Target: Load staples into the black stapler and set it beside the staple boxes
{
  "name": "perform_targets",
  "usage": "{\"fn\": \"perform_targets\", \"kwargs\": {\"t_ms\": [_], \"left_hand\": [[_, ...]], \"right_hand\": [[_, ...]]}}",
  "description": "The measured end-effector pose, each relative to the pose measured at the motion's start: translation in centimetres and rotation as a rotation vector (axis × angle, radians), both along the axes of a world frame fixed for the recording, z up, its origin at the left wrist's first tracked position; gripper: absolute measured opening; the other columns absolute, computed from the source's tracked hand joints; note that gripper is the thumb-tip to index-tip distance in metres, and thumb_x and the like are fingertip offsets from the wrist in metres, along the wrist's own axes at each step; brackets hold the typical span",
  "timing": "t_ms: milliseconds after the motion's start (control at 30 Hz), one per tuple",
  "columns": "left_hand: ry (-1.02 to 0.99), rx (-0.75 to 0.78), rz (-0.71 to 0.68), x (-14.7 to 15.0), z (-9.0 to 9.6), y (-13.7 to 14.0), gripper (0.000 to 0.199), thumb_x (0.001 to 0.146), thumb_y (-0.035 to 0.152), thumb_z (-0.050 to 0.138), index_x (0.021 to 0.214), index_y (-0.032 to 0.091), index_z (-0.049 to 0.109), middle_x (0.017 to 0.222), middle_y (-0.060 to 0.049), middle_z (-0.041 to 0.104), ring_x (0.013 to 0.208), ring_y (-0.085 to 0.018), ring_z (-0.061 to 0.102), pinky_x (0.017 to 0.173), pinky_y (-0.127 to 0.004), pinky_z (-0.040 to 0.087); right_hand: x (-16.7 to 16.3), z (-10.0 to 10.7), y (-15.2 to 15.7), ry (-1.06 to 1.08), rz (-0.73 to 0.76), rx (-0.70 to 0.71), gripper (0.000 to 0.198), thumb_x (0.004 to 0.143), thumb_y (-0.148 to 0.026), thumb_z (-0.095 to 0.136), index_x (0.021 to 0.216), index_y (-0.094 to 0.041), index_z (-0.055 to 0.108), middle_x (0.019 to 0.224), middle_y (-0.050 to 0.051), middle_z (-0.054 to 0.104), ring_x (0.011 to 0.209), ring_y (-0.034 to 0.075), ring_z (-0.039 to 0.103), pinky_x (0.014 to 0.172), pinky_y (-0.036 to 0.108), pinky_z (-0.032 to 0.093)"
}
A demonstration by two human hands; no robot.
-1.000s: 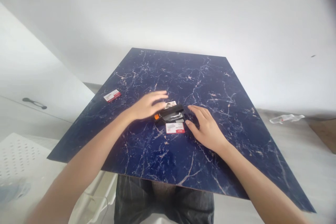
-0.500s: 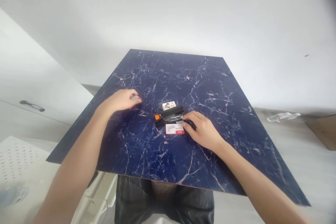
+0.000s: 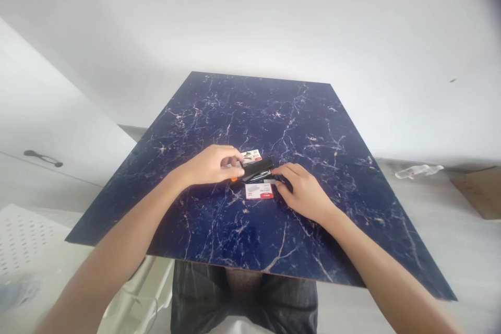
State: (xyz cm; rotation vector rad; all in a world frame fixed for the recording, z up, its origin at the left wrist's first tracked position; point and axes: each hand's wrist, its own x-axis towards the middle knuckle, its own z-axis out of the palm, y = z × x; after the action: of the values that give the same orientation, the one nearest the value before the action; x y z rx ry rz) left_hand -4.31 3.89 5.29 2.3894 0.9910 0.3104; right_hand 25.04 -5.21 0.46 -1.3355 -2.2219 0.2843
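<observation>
A black stapler (image 3: pixel 256 168) with an orange rear part lies at the middle of the dark blue marbled table, its top raised and silver metal showing inside. My left hand (image 3: pixel 213 163) is at its rear end, thumb and fingers curled around the black top. At the front end, the fingers of my right hand (image 3: pixel 303 188) close on the stapler, the thumb by a light grey strip (image 3: pixel 270 181). Just beyond the stapler is a small white box (image 3: pixel 251 155) with a printed picture. A white and red box (image 3: pixel 259 191) lies flat on the near side.
The blue marbled table (image 3: pixel 235 240) reaches to a white wall behind. A clear plastic bottle (image 3: pixel 418 171) and a brown cardboard piece (image 3: pixel 479 190) are on the floor at right. A white cabinet with a dark handle (image 3: pixel 43 157) stands at left.
My left hand has come rightward from the left of the table to the stapler's rear end. The small white and red thing in its fingers no longer shows. My right hand stays put.
</observation>
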Motion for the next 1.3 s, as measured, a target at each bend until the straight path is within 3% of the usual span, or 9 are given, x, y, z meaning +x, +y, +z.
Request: {"fn": "perform_targets", "kwargs": {"t_ms": [67,200,400,633,867,1033,1300], "left_hand": [[0.015,-0.043,-0.125,0.1,-0.1,-0.2,0.036,0.087,0.046,0.076,0.116,0.025,0.074,0.103,-0.005,0.073,0.088,-0.021,0.065,0.073,-0.03,0.046],[-0.046,0.05,-0.167,0.9,-1.2,-0.3,0.027,0.085,0.036,0.077,0.108,0.022,0.076,0.099,-0.006,0.072,0.09,-0.023,0.065,0.079,-0.033,0.048],[-0.159,0.1,-0.149,1.1,-2.6,0.2,0.039,0.085,0.026,0.075,0.125,0.024,0.075,0.107,-0.006,0.074,0.095,-0.023,0.066,0.082,-0.034,0.049],[-0.137,0.109,-0.107,1.0,-2.7,0.3,0.043,0.088,0.032,0.077,0.131,0.027,0.074,0.109,-0.007,0.076,0.094,-0.023,0.066,0.081,-0.035,0.049],[-0.102,-0.139,-0.101,0.0,-1.5,0.9,0.042,0.099,0.032,0.062,0.14,0.03,0.069,0.113,-0.006,0.076,0.089,-0.02,0.068,0.079,-0.032,0.049],[-0.066,-0.243,-0.056,-0.4,-1.1,1.3,0.042,0.099,0.036,0.064,0.14,0.031,0.07,0.12,-0.008,0.077,0.091,-0.021,0.071,0.08,-0.033,0.052],[-0.125,-0.319,-0.035,-0.6,-1.5,1.6,0.04,0.095,0.038,0.071,0.135,0.033,0.074,0.109,-0.006,0.08,0.079,-0.018,0.07,0.075,-0.032,0.055]], "right_hand": [[-0.1,-0.2,0.1,0.037,-0.036,-0.005,0.036,0.098,-0.018,0.058,0.133,-0.022,0.063,0.125,0.012,0.073,0.114,0.032,0.066,0.099,0.051,0.057],[-0.4,-1.0,0.3,0.097,-0.088,-0.051,0.053,0.098,-0.025,0.06,0.15,-0.023,0.051,0.136,0.014,0.07,0.13,0.033,0.063,0.108,0.054,0.054],[0.1,-1.2,0.7,0.171,-0.152,-0.127,0.052,0.095,-0.031,0.067,0.146,-0.028,0.056,0.124,0.01,0.075,0.118,0.031,0.07,0.105,0.054,0.056],[0.2,-1.4,1.1,0.207,-0.177,-0.139,0.048,0.094,-0.03,0.069,0.141,-0.03,0.061,0.119,0.007,0.077,0.112,0.029,0.073,0.103,0.052,0.057],[0.6,-1.3,1.4,0.184,-0.157,-0.119,0.044,0.095,-0.028,0.07,0.138,-0.029,0.063,0.113,0.006,0.078,0.109,0.027,0.073,0.1,0.048,0.058],[0.6,-1.3,1.4,0.185,-0.153,-0.122,0.041,0.096,-0.028,0.07,0.137,-0.028,0.065,0.111,0.006,0.078,0.104,0.027,0.075,0.098,0.048,0.06],[0.7,-1.4,1.3,0.185,-0.144,-0.12,0.04,0.096,-0.029,0.069,0.136,-0.029,0.065,0.112,0.006,0.077,0.104,0.027,0.074,0.097,0.049,0.06]]}}
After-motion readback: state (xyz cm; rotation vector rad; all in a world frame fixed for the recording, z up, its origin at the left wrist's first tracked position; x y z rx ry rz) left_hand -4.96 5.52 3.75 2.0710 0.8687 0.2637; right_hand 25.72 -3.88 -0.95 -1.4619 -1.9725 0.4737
